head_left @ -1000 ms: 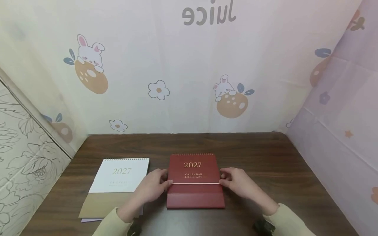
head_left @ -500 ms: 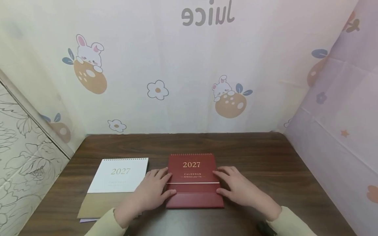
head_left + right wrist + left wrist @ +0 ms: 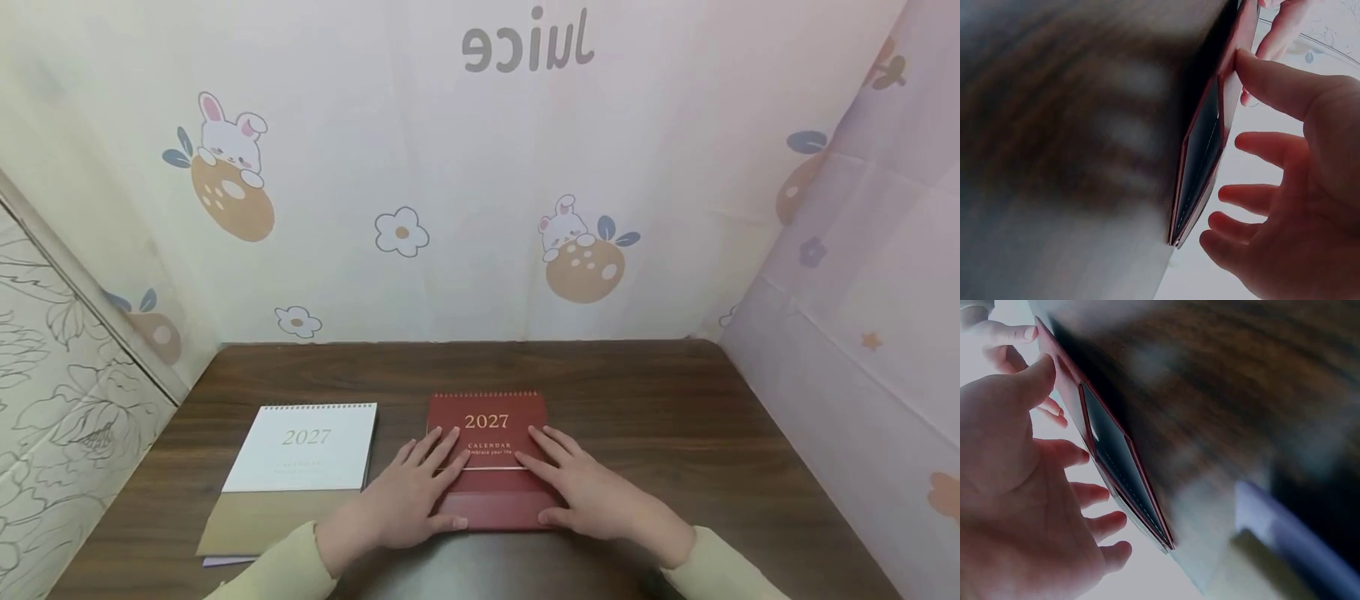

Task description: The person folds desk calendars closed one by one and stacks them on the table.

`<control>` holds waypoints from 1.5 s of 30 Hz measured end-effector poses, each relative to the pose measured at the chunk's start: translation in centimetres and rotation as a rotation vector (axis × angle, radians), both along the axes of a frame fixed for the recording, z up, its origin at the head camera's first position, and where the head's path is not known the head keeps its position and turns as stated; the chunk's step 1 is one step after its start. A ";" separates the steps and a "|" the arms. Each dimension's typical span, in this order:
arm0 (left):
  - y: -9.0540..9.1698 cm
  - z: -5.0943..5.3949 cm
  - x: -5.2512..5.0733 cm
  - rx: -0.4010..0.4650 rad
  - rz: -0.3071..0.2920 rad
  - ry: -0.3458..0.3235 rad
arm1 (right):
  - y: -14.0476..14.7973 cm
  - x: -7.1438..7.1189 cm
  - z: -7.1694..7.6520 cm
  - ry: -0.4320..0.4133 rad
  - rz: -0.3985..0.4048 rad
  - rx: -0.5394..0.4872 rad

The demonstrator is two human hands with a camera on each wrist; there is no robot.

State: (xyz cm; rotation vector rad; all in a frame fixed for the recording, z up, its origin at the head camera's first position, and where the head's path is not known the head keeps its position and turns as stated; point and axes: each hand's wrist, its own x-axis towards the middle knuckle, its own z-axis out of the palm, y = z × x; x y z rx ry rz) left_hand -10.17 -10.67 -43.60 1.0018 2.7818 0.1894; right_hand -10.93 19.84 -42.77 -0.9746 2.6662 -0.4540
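A red 2027 desk calendar (image 3: 487, 408) with a spiral along its far edge lies in the middle of the table. My left hand (image 3: 412, 496) is spread over its left side, thumb at the near edge. Mirroring it, my right hand (image 3: 596, 487) lies over the right side with fingers extended. In the left wrist view, the red calendar (image 3: 1129, 444) shows a hollow between its cover boards, and the fingers are straight beside it. The right wrist view shows the same gap in the calendar (image 3: 1200, 144), with the thumb touching its outer face.
A white 2027 desk calendar (image 3: 303, 446) with a tan base (image 3: 262, 521) lies left of my left hand. A lilac edge (image 3: 225, 561) shows beneath it. The dark wooden table (image 3: 637, 383) meets a printed curtain (image 3: 480, 167) at the back.
Both hands have moved from the side edges of the red calendar inward onto its top. Their fingers have spread out. The calendars stay in place.
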 end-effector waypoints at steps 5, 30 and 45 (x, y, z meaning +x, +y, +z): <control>0.1 -0.4 0.2 -0.015 -0.008 -0.003 | -0.4 -0.1 -0.3 -0.055 0.028 0.031; 0.4 -0.3 -1.1 -0.040 -0.012 0.128 | -0.5 -1.0 0.0 0.039 0.003 0.060; -0.5 1.7 -3.2 0.112 0.281 0.083 | -0.1 -2.8 0.6 0.090 -0.342 -0.018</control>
